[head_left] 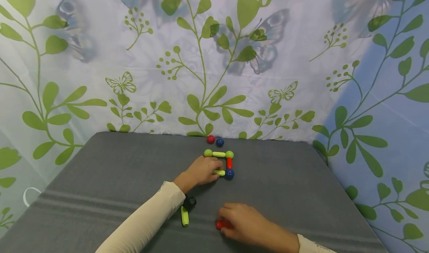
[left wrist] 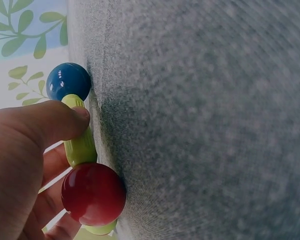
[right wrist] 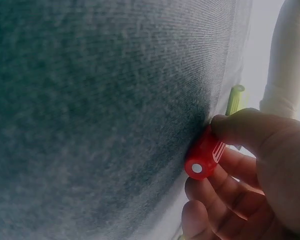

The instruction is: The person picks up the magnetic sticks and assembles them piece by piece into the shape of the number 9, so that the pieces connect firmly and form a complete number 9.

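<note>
A square of rods and balls lies on the grey table. My left hand (head_left: 202,170) is over its near left corner, thumb and fingers pinching the near yellow-green rod (left wrist: 81,145). That rod joins a blue ball (left wrist: 68,81) to a red ball (left wrist: 93,195), which the hand hides in the head view. Two green balls (head_left: 229,154) and another yellow-green rod (head_left: 219,154) form the far side; a red rod (head_left: 229,163) makes the right side. Closer to me, my right hand (head_left: 246,223) pinches a loose red rod (right wrist: 202,155) low over the table, its pale round end showing.
A loose red ball (head_left: 210,139) and a blue ball (head_left: 219,142) lie at the table's back edge, before the patterned curtain (head_left: 218,78). Beside my left forearm are a black piece (head_left: 190,202) and a yellow-green rod (head_left: 185,216). The grey table (head_left: 285,178) extends around them.
</note>
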Demonstrator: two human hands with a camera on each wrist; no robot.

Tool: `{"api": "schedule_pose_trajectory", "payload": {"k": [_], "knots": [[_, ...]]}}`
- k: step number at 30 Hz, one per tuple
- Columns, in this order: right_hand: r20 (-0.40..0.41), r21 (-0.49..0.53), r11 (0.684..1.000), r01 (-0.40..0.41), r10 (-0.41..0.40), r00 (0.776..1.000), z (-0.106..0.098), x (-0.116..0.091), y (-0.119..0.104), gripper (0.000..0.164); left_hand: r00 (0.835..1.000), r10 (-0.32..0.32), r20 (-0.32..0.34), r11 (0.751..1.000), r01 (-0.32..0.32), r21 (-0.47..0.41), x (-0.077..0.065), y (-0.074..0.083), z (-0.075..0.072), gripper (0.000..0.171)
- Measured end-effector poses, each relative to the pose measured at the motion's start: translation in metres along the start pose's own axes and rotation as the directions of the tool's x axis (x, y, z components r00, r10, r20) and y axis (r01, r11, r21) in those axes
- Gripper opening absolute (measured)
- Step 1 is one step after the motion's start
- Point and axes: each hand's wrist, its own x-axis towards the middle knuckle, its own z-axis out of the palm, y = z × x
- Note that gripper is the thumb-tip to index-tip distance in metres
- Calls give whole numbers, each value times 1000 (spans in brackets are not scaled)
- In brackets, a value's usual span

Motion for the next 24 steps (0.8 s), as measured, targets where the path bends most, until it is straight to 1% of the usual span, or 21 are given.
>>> {"api": "schedule_pose_trajectory", "payload": {"k": [6, 11, 15, 18, 22, 24], "knots": [[16, 23, 999, -38, 38, 999, -1, -3, 2, 18, 1000, 20, -20, 1000, -20, -10, 0, 0, 1, 12], [5, 37, 998, -54, 54, 999, -1, -6, 5, 18, 1000, 11, -11, 1000, -11, -12, 0, 0, 0, 12], [-45, 68, 995, -67, 70, 997, -1, -4, 13, 16, 1000, 2, 4, 1000, -2, 1, 1, -1, 0, 12], [-106, 101, 991, -88, 99, 989, -5, 1, 23, 14, 1000, -1, 8, 1000, 1, 10, 1, -1, 0, 12], [-179, 155, 977, -150, 177, 968, -12, 10, 39, 14, 1000, 1, 4, 1000, -1, 21, 2, 0, 3, 13], [-200, 180, 965, -190, 225, 954, -15, 14, 47, 14, 1000, 4, 6, 1000, -4, 28, 3, 1, 4, 13]]}}
